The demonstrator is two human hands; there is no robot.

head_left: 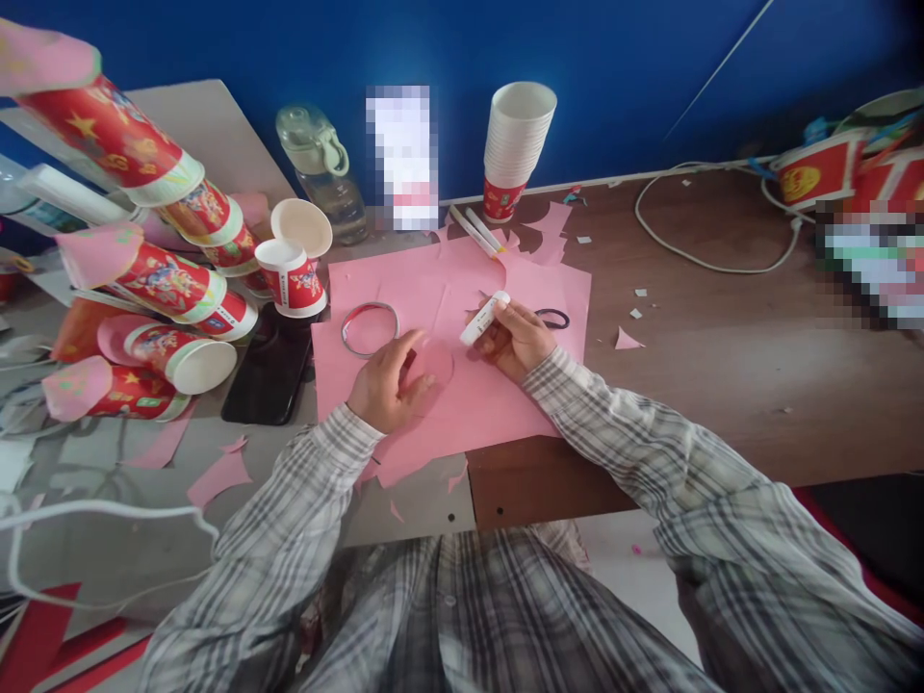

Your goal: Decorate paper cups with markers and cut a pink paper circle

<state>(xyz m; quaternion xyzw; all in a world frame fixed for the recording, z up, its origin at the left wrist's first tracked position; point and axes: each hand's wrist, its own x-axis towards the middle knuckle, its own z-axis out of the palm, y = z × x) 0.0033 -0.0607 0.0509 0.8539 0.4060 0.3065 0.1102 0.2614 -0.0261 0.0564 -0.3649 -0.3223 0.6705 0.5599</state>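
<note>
On a large sheet of pink paper [505, 390], my left hand [386, 385] has its fingers and thumb spread apart, curved around a round pink shape [437, 362]. Whether that shape is a loose disc or an outline on the sheet, I cannot tell. My right hand [518, 339] grips a small white bar [483, 320] with dark print, tilted above the paper. Partly hidden behind this hand is a pair of scissors with black handles [554, 313]. A ring-shaped roll of tape [370, 329] lies just beyond my left fingers.
Red paper-cup rockets with pink cones [155, 274] crowd the left side, near a black phone [267, 371]. Along the back stand a water bottle [328, 183], stacked paper cups [516, 144] and white pens [476, 233]. A white cable [711, 265] and paper scraps [628, 339] lie right.
</note>
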